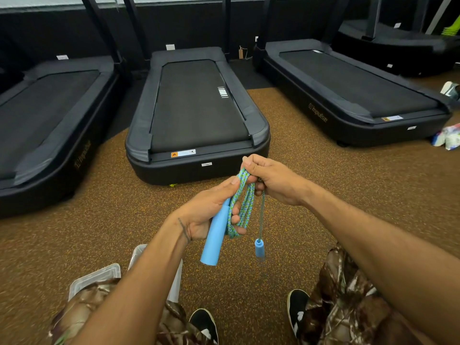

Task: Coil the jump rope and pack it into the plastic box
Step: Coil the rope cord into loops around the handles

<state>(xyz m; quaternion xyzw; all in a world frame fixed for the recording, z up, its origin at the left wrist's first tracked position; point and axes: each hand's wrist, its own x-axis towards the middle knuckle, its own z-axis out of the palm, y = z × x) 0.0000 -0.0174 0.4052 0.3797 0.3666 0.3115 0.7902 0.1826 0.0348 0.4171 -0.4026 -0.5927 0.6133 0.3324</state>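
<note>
The jump rope (245,206) is blue-green braided cord, gathered into several loops in front of me. My left hand (211,212) grips the loops together with one light blue handle (216,236), which points down. My right hand (273,180) pinches the top of the loops. A single strand hangs from it, ending in the second blue handle (258,248), which dangles free. The clear plastic box (175,282) stands on the floor at the lower left, mostly hidden by my left arm. Its lid (94,278) lies beside it, partly behind my knee.
I sit above a brown speckled floor (323,185) with my shoes at the bottom. Three black treadmills (196,108) stand in a row ahead, the middle one's end close behind my hands. A shoe and a colourful bag (448,136) lie at the right edge.
</note>
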